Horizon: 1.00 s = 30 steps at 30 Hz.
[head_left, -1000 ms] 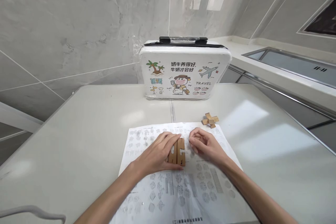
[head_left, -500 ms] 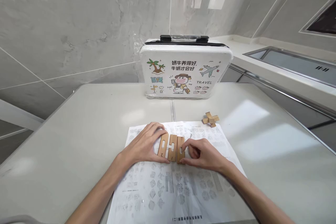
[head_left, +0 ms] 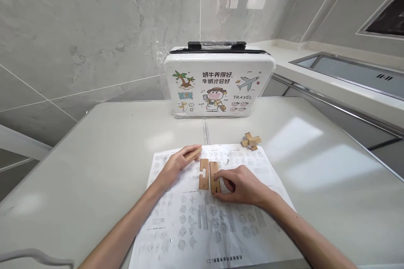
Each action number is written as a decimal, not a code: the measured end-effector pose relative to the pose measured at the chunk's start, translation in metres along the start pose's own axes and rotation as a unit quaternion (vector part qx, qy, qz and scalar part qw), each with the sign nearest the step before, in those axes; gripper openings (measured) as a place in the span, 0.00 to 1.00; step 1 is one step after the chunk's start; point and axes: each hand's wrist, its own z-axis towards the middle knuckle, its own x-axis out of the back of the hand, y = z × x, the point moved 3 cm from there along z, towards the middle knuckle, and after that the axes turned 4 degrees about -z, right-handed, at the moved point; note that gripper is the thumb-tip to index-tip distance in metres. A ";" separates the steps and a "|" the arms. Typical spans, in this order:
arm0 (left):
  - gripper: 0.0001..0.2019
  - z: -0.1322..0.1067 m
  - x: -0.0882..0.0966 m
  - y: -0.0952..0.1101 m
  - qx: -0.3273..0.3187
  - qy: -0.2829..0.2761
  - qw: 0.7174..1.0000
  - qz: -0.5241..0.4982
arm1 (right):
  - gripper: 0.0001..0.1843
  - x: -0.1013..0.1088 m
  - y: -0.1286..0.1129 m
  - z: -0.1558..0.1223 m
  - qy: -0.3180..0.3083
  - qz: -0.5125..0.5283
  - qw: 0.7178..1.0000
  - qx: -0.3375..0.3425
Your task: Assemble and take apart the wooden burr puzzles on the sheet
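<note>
My left hand (head_left: pixel 178 162) is closed around a wooden puzzle piece (head_left: pixel 193 154), lifted and tilted over the sheet. Beside it, a notched wooden piece marked 1 (head_left: pixel 204 180) lies flat on the printed instruction sheet (head_left: pixel 227 227), with nothing touching it. Just to its right lies a third wooden piece (head_left: pixel 214 168), also flat. My right hand (head_left: pixel 238 185) rests on this one, index finger at its middle and thumb at its near end. The finger hides part of that piece.
An assembled wooden cross puzzle (head_left: pixel 251 141) sits at the sheet's far right corner. A white carrying case (head_left: pixel 217 63) wrapped in plastic stands at the back of the white table (head_left: pixel 94 168). A grey cable (head_left: pixel 34 253) shows at the lower left.
My left hand has picked up the leftmost piece, marked 2, and tipped it upward, away from the other two. My right hand stays on the right piece.
</note>
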 end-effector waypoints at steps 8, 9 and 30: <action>0.45 0.007 0.000 -0.004 0.066 0.060 0.973 -0.215 | 0.12 0.001 -0.004 0.000 0.034 -0.014 0.999 0.020; 0.44 0.007 0.000 -0.003 0.068 0.061 0.971 -0.220 | 0.11 0.002 -0.004 0.001 0.035 -0.008 0.999 0.019; 0.39 -0.003 -0.014 -0.008 0.046 -0.081 0.986 -0.136 | 0.11 0.009 -0.019 0.003 -0.021 0.508 0.861 -0.029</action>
